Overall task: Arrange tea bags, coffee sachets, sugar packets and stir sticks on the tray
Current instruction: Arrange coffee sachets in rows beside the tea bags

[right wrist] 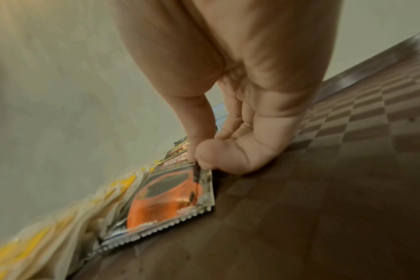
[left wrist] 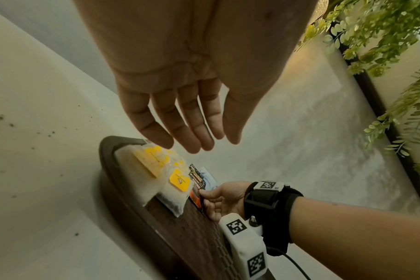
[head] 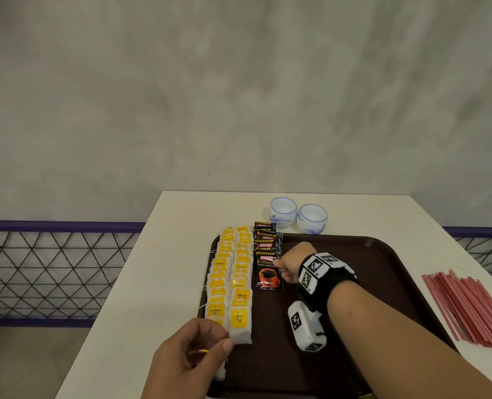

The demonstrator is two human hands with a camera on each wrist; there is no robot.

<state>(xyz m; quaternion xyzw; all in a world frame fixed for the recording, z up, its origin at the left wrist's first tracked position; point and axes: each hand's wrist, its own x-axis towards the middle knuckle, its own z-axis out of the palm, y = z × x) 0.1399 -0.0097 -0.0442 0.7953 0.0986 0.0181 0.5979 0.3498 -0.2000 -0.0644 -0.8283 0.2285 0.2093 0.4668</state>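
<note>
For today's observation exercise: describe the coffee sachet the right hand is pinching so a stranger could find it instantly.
Start at the dark brown plastic tray on the white table. Beside its two columns of yellow-tagged white tea bags runs one overlapping row of black coffee sachets. The black foil sachet with an orange cup picture lies nearest the person, fully uncovered, its edge pinched by the right hand.
</note>
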